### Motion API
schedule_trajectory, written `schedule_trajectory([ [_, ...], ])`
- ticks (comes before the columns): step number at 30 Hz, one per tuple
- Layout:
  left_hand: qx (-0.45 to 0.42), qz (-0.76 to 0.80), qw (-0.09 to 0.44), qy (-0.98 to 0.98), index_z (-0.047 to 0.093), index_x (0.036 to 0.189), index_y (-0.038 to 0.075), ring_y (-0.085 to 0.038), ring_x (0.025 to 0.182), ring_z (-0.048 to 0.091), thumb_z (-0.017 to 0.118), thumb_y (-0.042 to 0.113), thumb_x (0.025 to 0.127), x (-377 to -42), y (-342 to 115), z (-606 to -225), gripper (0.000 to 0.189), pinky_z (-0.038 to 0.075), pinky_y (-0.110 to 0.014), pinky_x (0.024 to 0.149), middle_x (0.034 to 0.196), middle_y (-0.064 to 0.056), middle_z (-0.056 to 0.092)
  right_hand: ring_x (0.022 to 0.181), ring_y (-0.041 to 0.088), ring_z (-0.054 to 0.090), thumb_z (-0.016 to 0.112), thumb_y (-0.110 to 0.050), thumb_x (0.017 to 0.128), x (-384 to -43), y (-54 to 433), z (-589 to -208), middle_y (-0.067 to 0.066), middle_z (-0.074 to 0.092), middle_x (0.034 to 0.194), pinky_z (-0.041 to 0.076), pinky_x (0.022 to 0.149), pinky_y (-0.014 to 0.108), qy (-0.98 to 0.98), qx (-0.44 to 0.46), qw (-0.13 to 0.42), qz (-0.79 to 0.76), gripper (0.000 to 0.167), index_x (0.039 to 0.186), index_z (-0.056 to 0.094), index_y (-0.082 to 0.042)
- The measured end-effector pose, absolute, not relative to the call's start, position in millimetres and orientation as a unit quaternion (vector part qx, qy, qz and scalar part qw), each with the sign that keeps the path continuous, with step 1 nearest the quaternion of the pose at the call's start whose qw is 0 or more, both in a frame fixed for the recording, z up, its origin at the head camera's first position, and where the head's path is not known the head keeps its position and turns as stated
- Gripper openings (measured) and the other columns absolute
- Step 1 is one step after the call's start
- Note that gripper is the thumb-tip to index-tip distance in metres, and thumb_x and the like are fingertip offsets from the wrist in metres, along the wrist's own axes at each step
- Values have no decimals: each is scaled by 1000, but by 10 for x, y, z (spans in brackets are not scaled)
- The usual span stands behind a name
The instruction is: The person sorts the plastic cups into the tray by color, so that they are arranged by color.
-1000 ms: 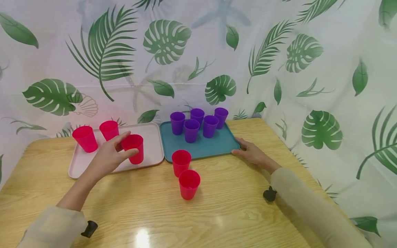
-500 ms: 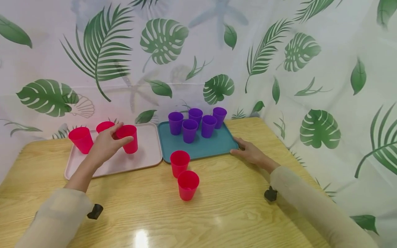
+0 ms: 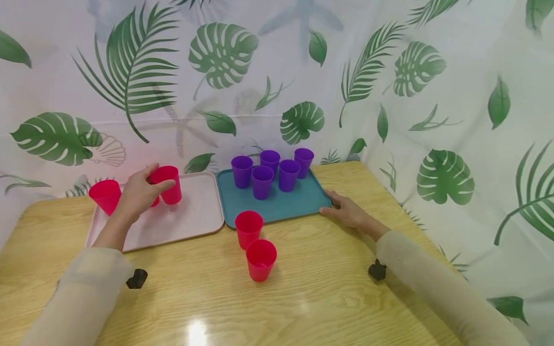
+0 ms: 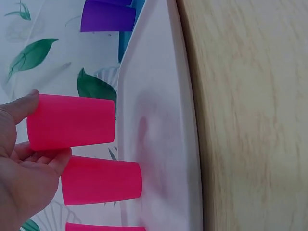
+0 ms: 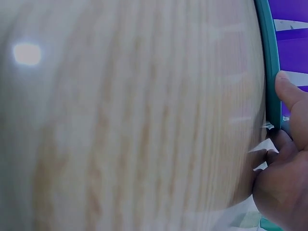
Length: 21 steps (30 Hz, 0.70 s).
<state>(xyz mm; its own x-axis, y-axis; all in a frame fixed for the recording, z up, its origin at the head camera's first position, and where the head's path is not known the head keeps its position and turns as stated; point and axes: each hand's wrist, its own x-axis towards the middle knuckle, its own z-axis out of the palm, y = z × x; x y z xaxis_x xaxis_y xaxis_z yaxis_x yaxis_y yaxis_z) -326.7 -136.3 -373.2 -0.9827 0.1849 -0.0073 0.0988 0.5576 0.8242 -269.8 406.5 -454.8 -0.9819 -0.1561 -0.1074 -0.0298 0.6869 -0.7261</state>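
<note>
My left hand (image 3: 137, 192) grips a red plastic cup (image 3: 172, 186) by its upper part, thumb on one side and fingers on the other. The cup is upright over the back of the pale pink tray (image 3: 199, 216). In the left wrist view its base shows a little apart from the tray. Another red cup (image 4: 103, 182) stands on that tray beside it, mostly behind my hand in the head view, and a third red cup (image 3: 105, 194) is at the left. My right hand (image 3: 347, 210) pinches the right front corner of the teal tray (image 3: 285, 206).
Several purple cups (image 3: 262, 183) stand at the back of the teal tray. Two more red cups, one behind (image 3: 248, 230) and one in front (image 3: 261, 262), are on the wooden table (image 3: 311, 298). A leaf-patterned curtain (image 3: 242, 62) hangs right behind the trays.
My left hand has carried the red cup left and back over the pink tray, now covering much of the cup behind it. My right hand stays at the teal tray's corner.
</note>
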Motion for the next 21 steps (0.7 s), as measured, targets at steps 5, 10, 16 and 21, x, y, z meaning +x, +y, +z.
schedule_trajectory([
  [5, 74, 476, 55, 874, 17, 166, 8, -47, 137, 38, 67, 39, 100, -3288, -1333, -3722, 88, 53, -58, 101, 155, -29, 37, 157, 42, 4, 63, -39, 104, -2690, 4068, -4550, 24, 11, 170, 8, 125, 57, 917, -50, 80, -387, 83, 165, 19, -6],
  [10, 76, 468, 61, 878, 16, 166, 8, -48, 138, 37, 67, 40, 100, -3294, -1258, -3705, 89, 51, -59, 103, 155, -31, 36, 157, 41, 5, 63, -40, 104, -2689, 4085, -4559, 23, 11, 170, 9, 126, 55, 921, -48, 73, -379, 83, 165, 18, -7],
  [16, 71, 464, 64, 881, 14, 166, 8, -50, 141, 34, 67, 37, 100, -3353, -1180, -3752, 89, 50, -60, 103, 157, -31, 33, 157, 39, 4, 63, -41, 104, -2690, 4097, -4569, 22, 9, 171, 8, 126, 55, 919, -47, 79, -382, 83, 166, 17, -9],
  [21, 71, 445, 55, 891, 16, 165, 5, -51, 140, 34, 69, 30, 100, -3398, -1116, -3803, 87, 51, -61, 102, 156, -32, 33, 157, 39, 5, 63, -39, 104, -2697, 4083, -4563, 22, 10, 171, 8, 126, 54, 919, -50, 80, -384, 83, 166, 18, -8],
])
